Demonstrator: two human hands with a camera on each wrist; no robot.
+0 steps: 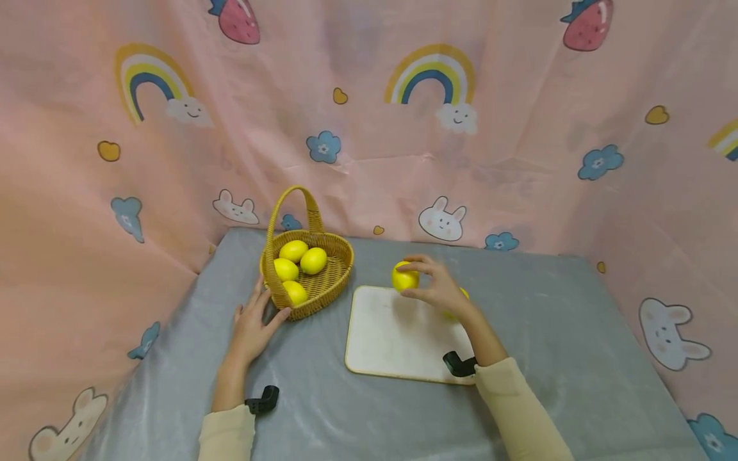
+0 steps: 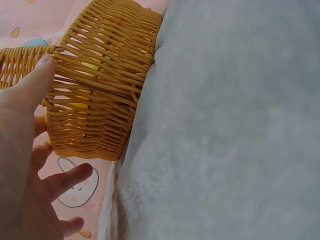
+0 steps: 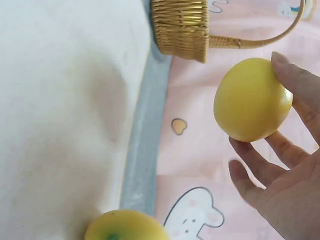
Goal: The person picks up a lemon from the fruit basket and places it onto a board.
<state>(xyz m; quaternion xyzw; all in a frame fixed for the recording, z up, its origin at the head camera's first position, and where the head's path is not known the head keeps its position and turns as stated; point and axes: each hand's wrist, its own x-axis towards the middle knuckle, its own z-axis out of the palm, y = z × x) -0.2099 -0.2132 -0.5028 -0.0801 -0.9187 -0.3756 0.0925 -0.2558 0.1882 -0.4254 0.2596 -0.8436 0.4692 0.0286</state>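
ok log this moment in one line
right hand: holds lemon aloft; left hand: touches basket; in basket: four lemons; on white board: another lemon

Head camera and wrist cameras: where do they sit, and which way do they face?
Head: worn on the head, facing forward and down at the basket and white board; the left grip, right grip and both sleeves show.
Left wrist: worn on that wrist, facing the basket's woven side; part of the left grip shows.
Right wrist: worn on that wrist, facing the held lemon; part of the right grip shows.
Shared: both wrist views show the basket.
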